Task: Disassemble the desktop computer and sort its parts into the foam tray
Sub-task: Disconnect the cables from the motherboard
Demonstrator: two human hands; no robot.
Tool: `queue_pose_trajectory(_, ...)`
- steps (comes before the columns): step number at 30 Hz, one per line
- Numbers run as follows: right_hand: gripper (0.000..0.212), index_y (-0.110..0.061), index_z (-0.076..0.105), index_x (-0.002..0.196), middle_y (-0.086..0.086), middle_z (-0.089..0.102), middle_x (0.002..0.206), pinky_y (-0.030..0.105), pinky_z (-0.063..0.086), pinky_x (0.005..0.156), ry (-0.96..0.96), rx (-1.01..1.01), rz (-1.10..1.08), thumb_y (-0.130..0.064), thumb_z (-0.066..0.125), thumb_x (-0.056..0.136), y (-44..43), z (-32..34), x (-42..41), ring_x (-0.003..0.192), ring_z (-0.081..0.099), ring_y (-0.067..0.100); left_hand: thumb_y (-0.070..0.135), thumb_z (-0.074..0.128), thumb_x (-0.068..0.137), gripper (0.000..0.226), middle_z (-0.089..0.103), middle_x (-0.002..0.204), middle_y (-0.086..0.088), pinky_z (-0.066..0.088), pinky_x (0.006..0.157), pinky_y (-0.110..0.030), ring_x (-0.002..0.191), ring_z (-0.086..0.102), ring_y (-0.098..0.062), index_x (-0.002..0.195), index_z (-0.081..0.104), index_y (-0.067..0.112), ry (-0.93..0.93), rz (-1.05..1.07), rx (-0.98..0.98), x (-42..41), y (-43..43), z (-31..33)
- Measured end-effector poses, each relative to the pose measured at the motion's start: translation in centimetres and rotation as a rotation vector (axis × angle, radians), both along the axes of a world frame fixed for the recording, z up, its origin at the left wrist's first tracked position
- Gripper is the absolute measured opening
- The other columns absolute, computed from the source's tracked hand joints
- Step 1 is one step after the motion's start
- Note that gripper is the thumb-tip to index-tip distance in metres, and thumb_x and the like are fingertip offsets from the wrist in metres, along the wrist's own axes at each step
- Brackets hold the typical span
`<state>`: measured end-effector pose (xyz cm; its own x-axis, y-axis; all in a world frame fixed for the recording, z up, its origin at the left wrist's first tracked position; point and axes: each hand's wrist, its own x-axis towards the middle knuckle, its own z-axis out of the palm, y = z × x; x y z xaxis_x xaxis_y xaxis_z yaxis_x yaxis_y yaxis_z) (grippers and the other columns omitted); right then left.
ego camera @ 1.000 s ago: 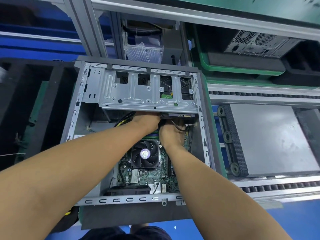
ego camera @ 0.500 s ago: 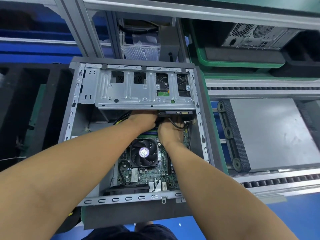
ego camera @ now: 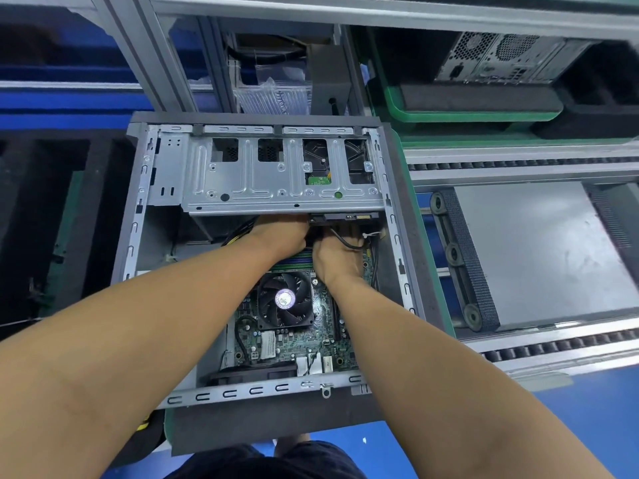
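**Q:** Where is the desktop computer (ego camera: 157,236) seen?

**A:** It is laid on its side on a grey pad (ego camera: 262,430) with the side panel off. The dark foam tray (ego camera: 100,209) is set just beside it on the left.

**Q:** How are the hands held?

**A:** Both are pushed in together under the edge of the metal drive cage (ego camera: 276,181), just beyond the CPU fan (ego camera: 285,299). The left hand (ego camera: 281,233) and the right hand (ego camera: 337,259) are touching or nearly so. The fingers are hidden, so it cannot be told whether anything is pinched. A black cable (ego camera: 347,240) is looped just by the right hand.

**Q:** How are the parts expected to handle?

**A:** The cables are judged thin and limp, and their plugs snug. A plug is best taken by its body, not the wire, and drawn straight out. The motherboard (ego camera: 294,347) is judged stiff but fragile and is best held by its edges. The steel case is judged heavy, and its folded rims may be sharp.
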<state>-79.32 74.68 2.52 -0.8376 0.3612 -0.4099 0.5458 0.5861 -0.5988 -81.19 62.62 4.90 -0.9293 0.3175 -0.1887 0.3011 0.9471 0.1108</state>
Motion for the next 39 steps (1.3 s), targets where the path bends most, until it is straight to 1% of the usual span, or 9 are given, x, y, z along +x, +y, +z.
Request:
queue_pose_trajectory(3,0.033,-0.018,0.041,0.059,-0.004,0.044,0.058,0.021,0.033,0.051,0.005,0.062,0.098,-0.024,0.059,0.086,0.34,0.07,-0.09,0.05,0.039,0.011,0.011,0.053,0.091,0.018,0.065,0.102,-0.016,0.035,0.069,-0.029,0.088,0.058,-0.03,0.103,0.063,0.003,-0.02,0.019,0.034,-0.13,-0.02,0.03)
queue_pose_trajectory(9,0.029,-0.018,0.043,0.065,-0.005,0.037,0.062,0.025,0.037,0.066,0.009,0.173,0.21,-0.025,0.057,0.089,0.3,0.61,-0.41,0.068,0.046,0.025,0.009,0.048,0.092,0.026,0.065,0.106,-0.017,0.035,0.067,-0.032,0.092,0.061,-0.032,0.112,0.063,0.003,0.115,-0.093,-0.042,0.42,0.02,0.16)
queue_pose_trajectory(13,0.017,-0.013,0.054,0.082,0.006,0.052,0.081,0.027,0.041,0.07,-0.006,0.21,0.252,-0.026,0.052,0.091,0.18,0.58,-0.33,0.078,0.052,0.027,0.01,0.047,0.092,0.03,0.064,0.109,-0.016,0.037,0.069,-0.032,0.095,0.061,-0.032,0.118,0.061,0.004,0.115,-0.114,-0.082,0.16,-0.03,-0.02)
queue_pose_trajectory(16,0.027,-0.004,0.062,0.099,0.013,0.066,0.101,0.03,0.049,0.086,-0.049,0.125,0.146,-0.027,0.053,0.09,0.17,0.5,-0.32,0.098,0.062,0.031,0.012,0.05,0.092,0.025,0.064,0.108,-0.018,0.033,0.07,-0.029,0.094,0.059,-0.031,0.111,0.062,0.003,0.0,-0.046,-0.042,-0.17,-0.21,-0.15)
queue_pose_trajectory(23,0.032,-0.005,0.062,0.111,0.009,0.066,0.111,0.028,0.045,0.086,-0.024,0.086,0.09,-0.028,0.056,0.09,0.11,0.3,-0.41,0.105,0.062,0.03,0.013,0.049,0.094,0.021,0.067,0.1,-0.013,0.035,0.063,-0.028,0.086,0.062,-0.029,0.105,0.065,0.008,-0.041,0.052,-0.016,0.33,-0.05,-0.29)
queue_pose_trajectory(29,0.021,-0.009,0.065,0.1,0.007,0.067,0.105,0.028,0.045,0.084,0.001,0.122,0.152,-0.025,0.055,0.091,-0.01,0.12,-0.49,0.101,0.062,0.029,0.01,0.05,0.093,0.024,0.067,0.1,-0.012,0.035,0.061,-0.03,0.088,0.063,-0.032,0.112,0.064,0.01,0.087,-0.026,-0.073,0.59,0.46,-0.15)
queue_pose_trajectory(32,0.012,-0.015,0.057,0.083,0.003,0.058,0.086,0.023,0.036,0.071,0.006,0.139,0.158,-0.026,0.058,0.088,0.02,0.08,-0.47,0.082,0.053,0.022,0.012,0.049,0.093,0.024,0.067,0.105,-0.013,0.036,0.065,-0.031,0.093,0.063,-0.032,0.111,0.065,0.007,0.074,-0.052,-0.144,0.26,0.38,-0.2)
queue_pose_trajectory(36,0.027,-0.017,0.044,0.065,0.002,0.048,0.076,0.026,0.036,0.068,0.041,0.205,0.23,-0.022,0.057,0.089,0.06,0.13,-0.45,0.074,0.047,0.022,0.017,0.048,0.096,0.024,0.066,0.106,-0.013,0.034,0.067,-0.029,0.092,0.06,-0.029,0.11,0.064,0.006,-0.029,-0.046,-0.106,-0.31,0.02,-0.24)
queue_pose_trajectory(39,0.017,-0.016,0.052,0.073,0.002,0.052,0.079,0.026,0.038,0.068,0.017,0.174,0.211,-0.023,0.056,0.089,-0.03,0.23,-0.47,0.078,0.054,0.024,0.016,0.049,0.095,0.024,0.066,0.104,-0.014,0.035,0.066,-0.029,0.086,0.059,-0.028,0.11,0.064,0.006,-0.047,0.006,-0.045,0.01,0.12,-0.08)
